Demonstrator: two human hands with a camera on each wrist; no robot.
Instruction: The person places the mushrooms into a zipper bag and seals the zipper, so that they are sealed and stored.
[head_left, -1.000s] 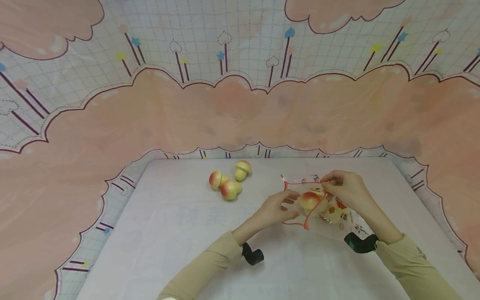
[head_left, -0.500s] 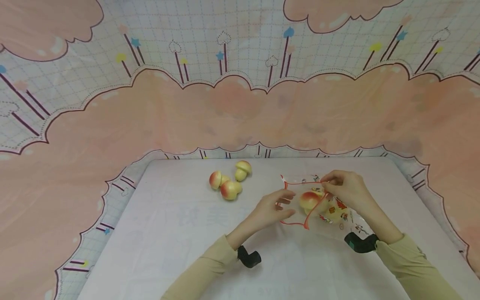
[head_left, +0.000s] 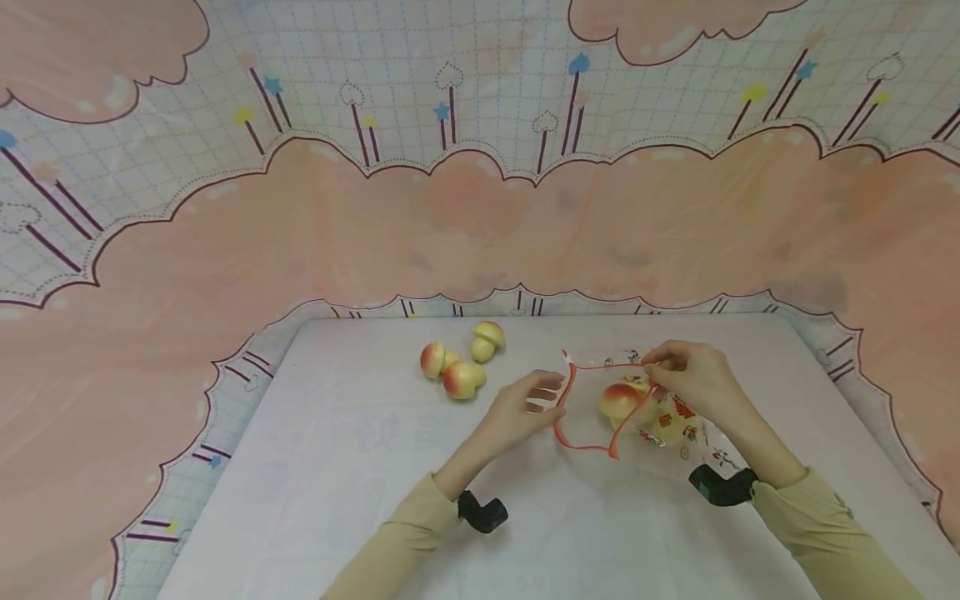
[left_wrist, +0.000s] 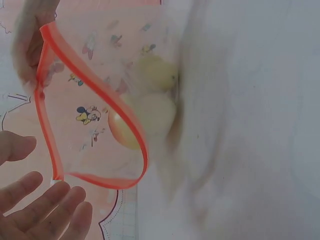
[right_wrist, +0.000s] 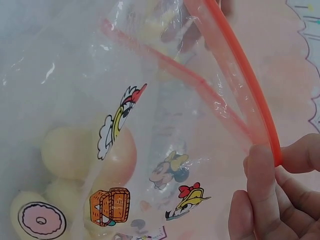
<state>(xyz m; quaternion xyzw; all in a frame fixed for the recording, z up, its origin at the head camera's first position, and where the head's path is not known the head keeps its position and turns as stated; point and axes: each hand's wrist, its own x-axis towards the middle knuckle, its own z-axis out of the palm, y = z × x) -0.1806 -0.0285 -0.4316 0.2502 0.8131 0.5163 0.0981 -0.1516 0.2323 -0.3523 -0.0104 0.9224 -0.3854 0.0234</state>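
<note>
1. Mushrooms: three toy mushrooms [head_left: 459,360] lie loose in a cluster on the desk [head_left: 315,467], left of the bag.
2. Bag: one clear printed zip bag [head_left: 637,408], mouth open, holds at least two more.
3. Right hand [head_left: 693,379] pinches the bag's red rim.
4. Left hand [head_left: 521,408], fingers relaxed, holds nothing, just beside the mouth.

Glossy clear film, soft matt cloth

The zip bag [head_left: 660,417] is thin clear plastic film, glossy and crinkled, printed with cartoon figures, with a smooth orange-red plastic zip strip [head_left: 567,392] along its mouth. The toy mushrooms [head_left: 459,360] look like smooth foam or soft plastic, with a dull satin sheen on their red-and-yellow caps. The bench [head_left: 337,467] wears a white matt cloth, faintly creased. The backdrop [head_left: 480,217] behind is printed fabric, matt and softly wrinkled. The sleeves [head_left: 405,542] are plain beige knit cloth.
</note>
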